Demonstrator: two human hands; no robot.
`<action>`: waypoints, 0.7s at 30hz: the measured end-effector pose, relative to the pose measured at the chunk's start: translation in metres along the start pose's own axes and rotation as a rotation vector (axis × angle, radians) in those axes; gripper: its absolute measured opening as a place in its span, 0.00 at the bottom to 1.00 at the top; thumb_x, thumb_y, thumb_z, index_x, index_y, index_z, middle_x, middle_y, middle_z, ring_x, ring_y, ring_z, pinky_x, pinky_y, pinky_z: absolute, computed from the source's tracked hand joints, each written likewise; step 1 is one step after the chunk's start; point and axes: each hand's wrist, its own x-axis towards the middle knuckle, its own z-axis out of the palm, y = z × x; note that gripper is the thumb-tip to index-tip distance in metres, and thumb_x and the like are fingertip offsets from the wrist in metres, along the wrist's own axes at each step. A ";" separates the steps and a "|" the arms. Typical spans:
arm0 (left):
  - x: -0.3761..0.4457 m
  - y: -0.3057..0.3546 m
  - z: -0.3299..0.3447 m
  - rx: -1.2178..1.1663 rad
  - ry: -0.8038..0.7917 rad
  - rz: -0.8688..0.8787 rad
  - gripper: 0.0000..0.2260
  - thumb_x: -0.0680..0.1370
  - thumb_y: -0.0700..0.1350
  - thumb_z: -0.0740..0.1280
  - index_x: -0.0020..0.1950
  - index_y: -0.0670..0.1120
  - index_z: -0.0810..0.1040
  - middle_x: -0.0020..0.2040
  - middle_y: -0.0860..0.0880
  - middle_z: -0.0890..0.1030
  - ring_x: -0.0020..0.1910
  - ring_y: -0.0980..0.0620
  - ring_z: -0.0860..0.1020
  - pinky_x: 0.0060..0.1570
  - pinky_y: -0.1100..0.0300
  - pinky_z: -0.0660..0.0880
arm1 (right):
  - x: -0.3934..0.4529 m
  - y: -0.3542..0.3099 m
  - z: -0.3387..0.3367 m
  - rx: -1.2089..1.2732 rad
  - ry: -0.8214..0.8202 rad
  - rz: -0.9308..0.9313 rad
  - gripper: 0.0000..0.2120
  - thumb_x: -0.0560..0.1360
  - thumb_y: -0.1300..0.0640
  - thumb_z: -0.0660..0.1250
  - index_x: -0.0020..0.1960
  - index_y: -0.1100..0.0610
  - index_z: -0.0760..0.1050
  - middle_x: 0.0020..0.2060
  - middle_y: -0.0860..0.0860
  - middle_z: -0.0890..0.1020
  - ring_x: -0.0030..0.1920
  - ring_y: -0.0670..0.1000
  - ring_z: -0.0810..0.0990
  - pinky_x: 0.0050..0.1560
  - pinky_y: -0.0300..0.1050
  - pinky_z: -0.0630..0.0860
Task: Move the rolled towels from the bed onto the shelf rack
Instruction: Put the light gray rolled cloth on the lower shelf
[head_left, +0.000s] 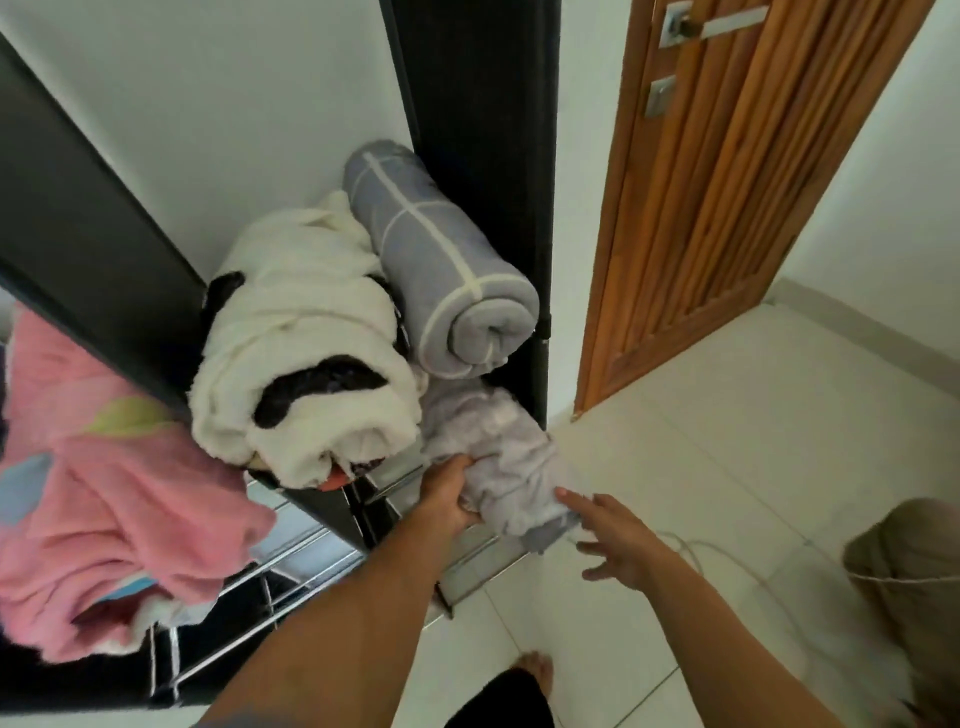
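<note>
- While head view shows left hand (449, 491) gripping the pale grey towel (511, 470) at the rack (470, 558) edge, right hand (613, 540) is spread, fingertips just touching it; half the roll overhangs.
- Risk: letting go early, it slides to the floor (701, 467); the white towel (306, 353) above, also overhanging, could topple.

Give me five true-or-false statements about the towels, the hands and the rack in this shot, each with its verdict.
1. The left hand grips the pale lilac towel. True.
2. The right hand is clenched in a fist. False: its fingers are spread open beside the towel.
3. The grey towel with cream stripes lies on the floor. False: it is on the shelf rack.
4. The white and black towel sits left of the grey one. True.
5. The wooden door stands right of the rack. True.
</note>
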 end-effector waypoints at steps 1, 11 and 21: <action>0.006 0.004 0.005 -0.003 -0.016 0.002 0.05 0.77 0.38 0.62 0.45 0.45 0.77 0.43 0.43 0.80 0.40 0.45 0.78 0.36 0.49 0.79 | 0.009 0.001 0.002 0.063 -0.032 0.031 0.33 0.72 0.41 0.70 0.70 0.55 0.63 0.65 0.56 0.70 0.63 0.62 0.74 0.56 0.60 0.76; 0.047 0.016 0.012 0.066 -0.067 0.020 0.07 0.77 0.43 0.67 0.41 0.47 0.71 0.21 0.51 0.75 0.15 0.56 0.72 0.18 0.66 0.71 | 0.056 -0.021 0.043 0.402 -0.037 0.011 0.08 0.77 0.59 0.65 0.55 0.60 0.72 0.38 0.53 0.77 0.36 0.50 0.75 0.28 0.38 0.77; 0.057 0.038 0.010 0.138 0.073 0.099 0.19 0.77 0.40 0.66 0.66 0.50 0.70 0.61 0.43 0.78 0.58 0.40 0.78 0.57 0.38 0.75 | 0.065 -0.036 0.075 0.408 -0.006 -0.091 0.05 0.77 0.65 0.63 0.49 0.56 0.72 0.39 0.51 0.79 0.34 0.46 0.76 0.29 0.34 0.76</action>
